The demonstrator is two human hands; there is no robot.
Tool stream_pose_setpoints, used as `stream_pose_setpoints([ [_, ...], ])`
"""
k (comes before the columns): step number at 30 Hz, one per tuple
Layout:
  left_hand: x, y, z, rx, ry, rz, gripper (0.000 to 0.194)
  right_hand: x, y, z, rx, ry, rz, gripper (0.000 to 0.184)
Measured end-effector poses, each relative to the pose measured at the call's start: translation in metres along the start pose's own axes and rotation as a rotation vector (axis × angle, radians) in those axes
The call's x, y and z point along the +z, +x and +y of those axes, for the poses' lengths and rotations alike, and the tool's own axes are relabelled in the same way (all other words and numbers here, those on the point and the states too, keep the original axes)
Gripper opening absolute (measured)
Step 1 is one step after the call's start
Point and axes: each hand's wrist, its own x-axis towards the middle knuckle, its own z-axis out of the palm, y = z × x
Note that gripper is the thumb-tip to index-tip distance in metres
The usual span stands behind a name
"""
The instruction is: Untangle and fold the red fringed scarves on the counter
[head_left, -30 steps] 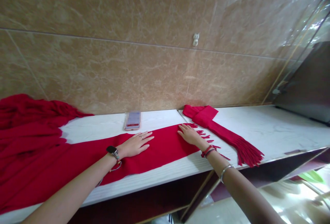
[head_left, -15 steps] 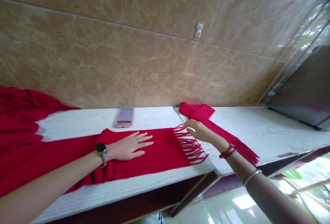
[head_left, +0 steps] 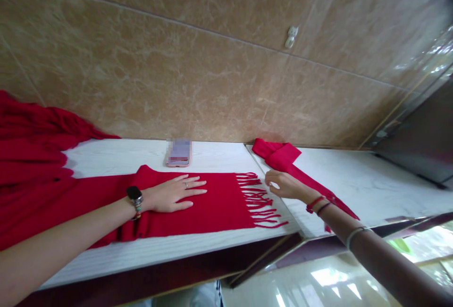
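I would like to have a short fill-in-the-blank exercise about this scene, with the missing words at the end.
1. The scarf under the left hand is ____ in colour.
2. The phone lies between this scarf and the ____.
3. The right hand is nearer to the fringe than the ____ hand is.

Missing words: red; wall; left.

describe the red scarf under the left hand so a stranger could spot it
Find the white counter along the wall, then the phone on it. The red scarf lies just in front, under the left hand. Unlike the narrow, folded scarf at right, it is spread wide.
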Motion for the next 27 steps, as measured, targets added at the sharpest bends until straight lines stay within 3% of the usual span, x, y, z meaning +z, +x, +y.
stream_pose_setpoints([
  [3,0.002,0.000,-0.001,0.005,0.000,0.023,0.047,0.002,0.025,-0.040,-0.113,0.094,0.056,0.015],
  [6,0.001,-0.001,0.001,-0.013,0.008,0.017,0.046,0.015,0.044,-0.074,-0.263,0.111,-0.051,0.012],
  [8,0.000,-0.001,0.002,-0.030,0.016,-0.004,0.046,0.020,0.033,-0.072,-0.228,0.071,-0.066,0.012],
  [10,0.000,-0.001,0.003,-0.039,0.013,-0.018,0.046,0.018,0.005,-0.053,-0.137,0.027,-0.064,0.012],
  [12,0.000,-0.001,0.003,-0.037,0.002,-0.013,0.046,0.008,-0.024,-0.032,-0.032,-0.024,-0.054,0.014],
  [14,0.000,-0.001,0.003,-0.034,-0.006,-0.007,0.046,-0.003,-0.038,-0.027,0.025,-0.045,-0.018,0.015],
  [17,0.002,0.000,0.002,-0.035,-0.010,0.003,0.046,-0.009,-0.021,-0.058,-0.028,0.025,0.073,0.014],
  [21,0.003,-0.002,0.003,-0.036,-0.006,0.024,0.046,0.007,0.014,-0.107,-0.221,0.059,-0.016,0.010],
  [23,0.003,-0.004,0.003,-0.039,0.008,0.025,0.045,0.014,0.009,-0.104,-0.172,0.014,-0.026,0.013],
  [27,0.004,-0.002,0.003,-0.062,0.045,0.011,0.045,0.007,-0.042,-0.050,0.009,-0.123,0.009,0.016],
])
